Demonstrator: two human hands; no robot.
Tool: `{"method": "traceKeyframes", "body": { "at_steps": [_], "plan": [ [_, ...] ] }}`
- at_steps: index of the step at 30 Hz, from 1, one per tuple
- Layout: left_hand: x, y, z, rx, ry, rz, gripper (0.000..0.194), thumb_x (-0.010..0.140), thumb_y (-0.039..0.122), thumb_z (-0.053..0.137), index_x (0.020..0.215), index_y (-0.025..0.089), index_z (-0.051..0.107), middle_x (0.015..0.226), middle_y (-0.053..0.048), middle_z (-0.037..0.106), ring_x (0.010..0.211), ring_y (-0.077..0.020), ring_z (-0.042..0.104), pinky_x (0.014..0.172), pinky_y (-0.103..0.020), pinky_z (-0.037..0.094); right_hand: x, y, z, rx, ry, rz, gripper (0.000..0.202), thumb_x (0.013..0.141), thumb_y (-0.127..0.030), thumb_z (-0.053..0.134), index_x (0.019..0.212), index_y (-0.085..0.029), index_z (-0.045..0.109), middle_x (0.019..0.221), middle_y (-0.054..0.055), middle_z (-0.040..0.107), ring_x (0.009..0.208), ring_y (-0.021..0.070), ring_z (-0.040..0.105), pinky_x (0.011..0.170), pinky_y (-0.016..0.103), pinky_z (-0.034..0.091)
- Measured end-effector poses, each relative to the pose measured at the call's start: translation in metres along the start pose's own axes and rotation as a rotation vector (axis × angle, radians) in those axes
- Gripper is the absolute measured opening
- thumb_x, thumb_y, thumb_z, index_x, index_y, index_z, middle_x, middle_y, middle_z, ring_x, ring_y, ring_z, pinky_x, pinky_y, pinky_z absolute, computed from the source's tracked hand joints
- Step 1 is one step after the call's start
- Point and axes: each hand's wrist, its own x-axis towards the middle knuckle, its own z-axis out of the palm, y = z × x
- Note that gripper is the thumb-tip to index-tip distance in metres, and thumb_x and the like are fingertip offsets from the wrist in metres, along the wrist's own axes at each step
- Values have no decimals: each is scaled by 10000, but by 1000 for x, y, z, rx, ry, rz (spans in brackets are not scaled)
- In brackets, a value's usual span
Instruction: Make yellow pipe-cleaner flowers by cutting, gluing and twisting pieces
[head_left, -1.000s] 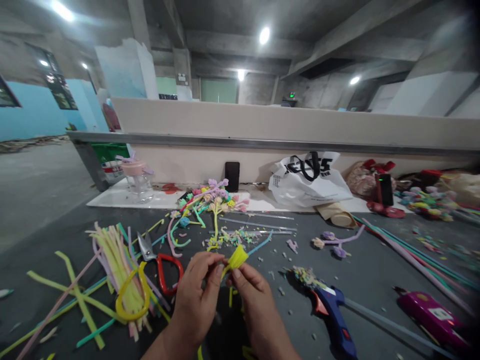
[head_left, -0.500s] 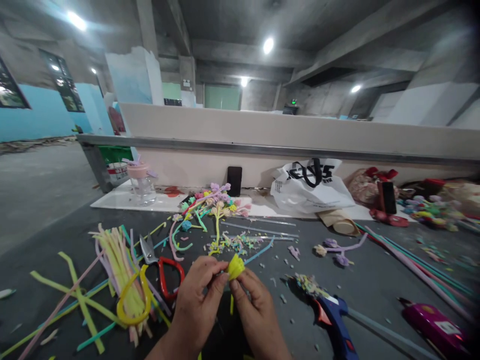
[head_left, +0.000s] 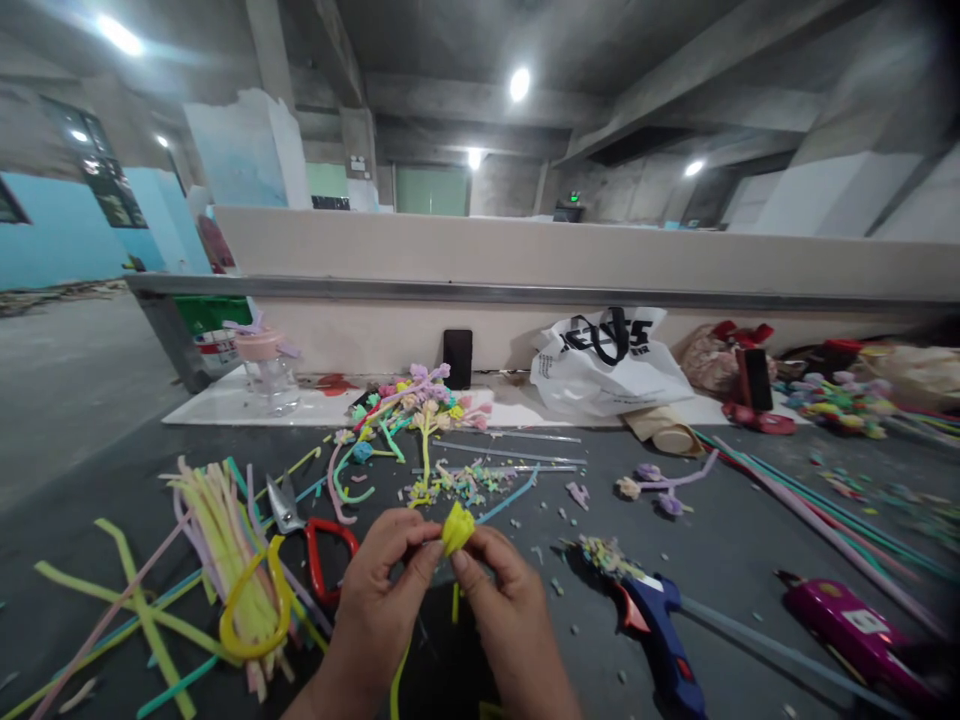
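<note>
One small yellow bunch (head_left: 457,528), rounder and more ruffled than its fanned shape moments ago, apparently gathering compactly, sits pinched in the nearly closed fingers (head_left: 426,562) of the left hand (head_left: 375,610) and right hand (head_left: 514,600), above the dark table (head_left: 720,540), between scissors (head_left: 286,510) and a blue glue gun (head_left: 664,630).
</note>
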Motion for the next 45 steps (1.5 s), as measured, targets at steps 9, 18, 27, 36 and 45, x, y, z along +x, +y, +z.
{"method": "traceKeyframes", "body": {
  "at_steps": [9,18,27,36,45],
  "plan": [
    [1,8,2,-236,-50,-325,197,803,306,504,842,170,641,870,-53,643,830,-165,608,746,-262,482,-2,-2,3,603,-58,324,198,695,-273,665,861,-167,675,815,43,663,734,160,568,726,276,420],
    [0,6,4,-357,-44,-453,194,759,323,563,845,160,625,808,-37,651,759,-155,608,685,-248,491,1,-4,3,792,-108,421,145,677,-231,677,799,-154,677,741,31,641,635,123,534,655,241,407],
    [3,9,4,-332,-31,-459,166,680,269,638,801,155,634,791,-31,672,759,-157,618,720,-257,490,3,0,0,378,-16,271,160,660,-286,693,772,-173,678,739,6,655,724,150,549,719,254,392],
    [3,3,6,-382,16,-518,139,628,254,671,719,159,625,738,-1,633,729,-133,581,710,-229,474,4,2,2,343,38,315,178,600,-291,724,708,-159,672,669,-9,636,629,122,519,639,230,383],
    [5,5,4,-368,-54,-519,86,634,233,642,653,159,603,786,-10,618,766,-134,568,717,-220,456,4,0,2,270,83,302,133,578,-260,716,634,-159,650,589,-30,600,576,110,490,581,214,358]
  ]
}}
